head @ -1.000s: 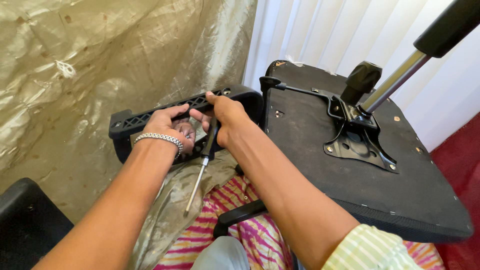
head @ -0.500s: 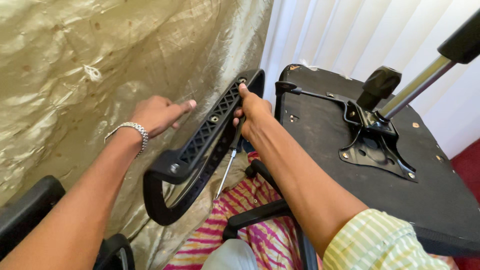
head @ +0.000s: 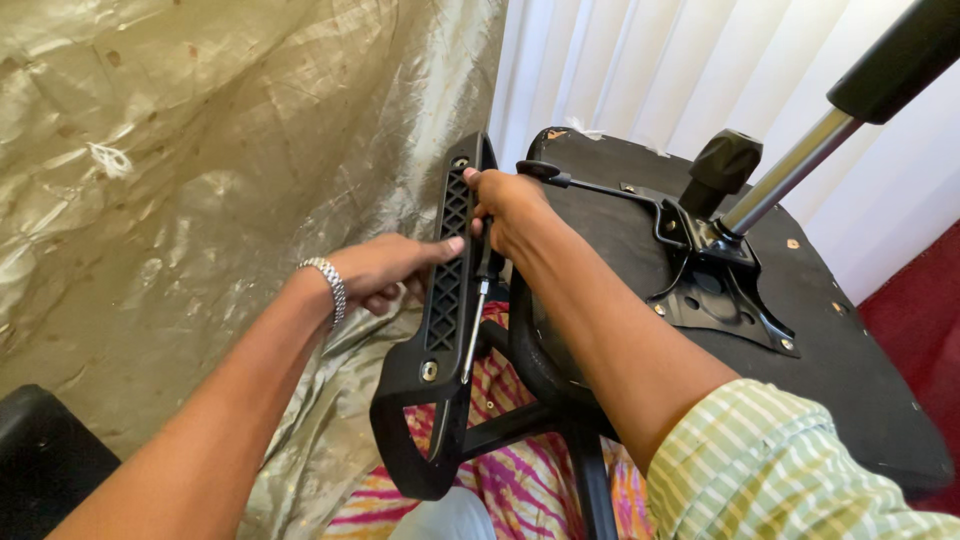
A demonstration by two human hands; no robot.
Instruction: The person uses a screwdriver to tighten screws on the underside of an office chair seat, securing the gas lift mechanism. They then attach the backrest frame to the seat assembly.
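Crinkled gold fabric backs an upturned chair seat (head: 800,330); left hand (head: 385,272) steadies the black armrest (head: 440,320) upright, fingers closed, while right hand (head: 510,205) grips a screwdriver (head: 478,315) against it.

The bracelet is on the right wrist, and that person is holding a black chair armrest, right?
Not quite. In the head view the bracelet is on the left wrist, by the left hand. The rest is right: both hands hold the black armrest.
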